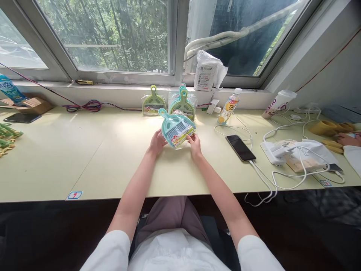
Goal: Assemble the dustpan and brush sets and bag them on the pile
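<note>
Both hands hold a packaged teal mini dustpan-and-brush set (175,129) just above the pale table (84,158). My left hand (157,142) grips the package's lower left edge with fingers closed on it. My right hand (194,144) pinches its lower right corner. Behind it, against the wall under the window, a green dustpan set (153,101) stands on the left and a stack of teal and green sets in wrap (182,102) on the right.
A phone on a charging cable (240,147), a drink bottle (229,106), a white power strip with cables (278,152) and a white bag (313,150) lie right. Another person's hand (348,139) is at the far right. A cardboard box (31,105) and green items (7,137) sit left.
</note>
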Motion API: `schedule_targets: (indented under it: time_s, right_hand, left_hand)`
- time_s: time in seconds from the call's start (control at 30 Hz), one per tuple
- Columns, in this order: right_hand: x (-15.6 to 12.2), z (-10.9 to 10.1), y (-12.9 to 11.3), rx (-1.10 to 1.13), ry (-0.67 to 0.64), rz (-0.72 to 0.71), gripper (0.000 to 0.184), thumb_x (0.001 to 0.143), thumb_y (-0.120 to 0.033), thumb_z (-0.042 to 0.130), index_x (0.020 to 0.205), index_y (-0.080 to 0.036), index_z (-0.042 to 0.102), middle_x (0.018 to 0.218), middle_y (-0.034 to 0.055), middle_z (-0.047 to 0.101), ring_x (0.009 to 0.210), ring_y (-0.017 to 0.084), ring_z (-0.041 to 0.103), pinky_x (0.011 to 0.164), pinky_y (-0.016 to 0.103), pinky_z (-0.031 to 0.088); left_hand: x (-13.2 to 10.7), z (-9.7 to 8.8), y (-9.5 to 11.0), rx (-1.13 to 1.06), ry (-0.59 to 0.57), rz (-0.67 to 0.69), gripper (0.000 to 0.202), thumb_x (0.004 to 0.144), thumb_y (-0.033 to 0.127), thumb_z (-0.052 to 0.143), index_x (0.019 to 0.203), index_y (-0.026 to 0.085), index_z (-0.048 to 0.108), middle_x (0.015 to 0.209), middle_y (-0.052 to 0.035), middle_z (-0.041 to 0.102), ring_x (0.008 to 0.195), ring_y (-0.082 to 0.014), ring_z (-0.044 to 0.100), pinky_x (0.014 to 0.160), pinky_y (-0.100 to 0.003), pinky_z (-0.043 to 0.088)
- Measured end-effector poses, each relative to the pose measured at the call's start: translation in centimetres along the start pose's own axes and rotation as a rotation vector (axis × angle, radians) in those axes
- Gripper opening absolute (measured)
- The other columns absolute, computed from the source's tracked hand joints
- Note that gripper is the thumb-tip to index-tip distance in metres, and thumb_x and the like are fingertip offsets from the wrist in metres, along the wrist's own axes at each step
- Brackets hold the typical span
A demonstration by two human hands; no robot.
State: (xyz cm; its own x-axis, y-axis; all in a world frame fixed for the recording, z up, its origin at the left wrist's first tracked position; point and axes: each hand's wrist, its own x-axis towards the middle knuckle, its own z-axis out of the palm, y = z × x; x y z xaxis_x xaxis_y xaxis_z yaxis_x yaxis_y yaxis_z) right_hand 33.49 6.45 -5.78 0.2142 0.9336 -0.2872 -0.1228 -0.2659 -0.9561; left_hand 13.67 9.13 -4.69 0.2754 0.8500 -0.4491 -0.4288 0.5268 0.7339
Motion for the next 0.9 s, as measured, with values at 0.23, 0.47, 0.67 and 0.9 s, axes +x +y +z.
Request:
schedule_targets:
  time_s: [0.23,0.47,0.67,0.9]
  right_hand:
    - [0.7,-1.1,-0.9,0.173,-0.019,0.065,0.055,0.067,-0.036,0.072,0.109,-0.023,0.039,0.099,0.0047,0.066,0.090,0.017,0.064,0.083,0.035,0.053]
    - [0.7,-1.4,-1.4,0.200,-0.052,0.139,0.047,0.062,-0.028,0.077,0.101,-0.020,0.052,0.089,0.0033,0.068,0.081,0.018,0.066,0.081,0.038,0.057]
    - [0.6,-1.6,-1.7,0.211,-0.169,0.175,0.043,0.062,-0.028,0.079,0.099,-0.019,0.058,0.093,0.0051,0.070,0.085,0.020,0.067,0.083,0.040,0.057]
    - [0.7,-2.0,-1.6,0.164,-0.162,0.167,0.041,0.063,-0.027,0.079,0.098,-0.019,0.060,0.091,0.0056,0.070,0.084,0.021,0.067,0.081,0.042,0.057]
  left_hand:
    - [-0.3,0.4,0.3,0.239,-0.159,-0.070,0.041,0.079,0.049,0.058,0.109,0.020,0.064,0.107,-0.0087,0.066,0.103,-0.0229,0.061,0.082,-0.035,0.052]
    - [1.2,-1.5,-0.4,0.376,0.075,-0.026,0.058,0.073,0.065,0.059,0.097,0.012,0.065,0.100,-0.0142,0.066,0.082,-0.0217,0.064,0.067,-0.032,0.053]
    - [1.5,-2.7,0.3,0.331,0.262,0.106,0.051,0.077,0.060,0.058,0.097,0.014,0.064,0.118,-0.0145,0.061,0.080,-0.0180,0.064,0.069,-0.031,0.054]
    - [0.8,-2.6,1.5,0.554,0.556,0.412,0.048,0.086,0.053,0.048,0.118,0.019,0.058,0.119,-0.0105,0.061,0.096,-0.0200,0.062,0.076,-0.029,0.050]
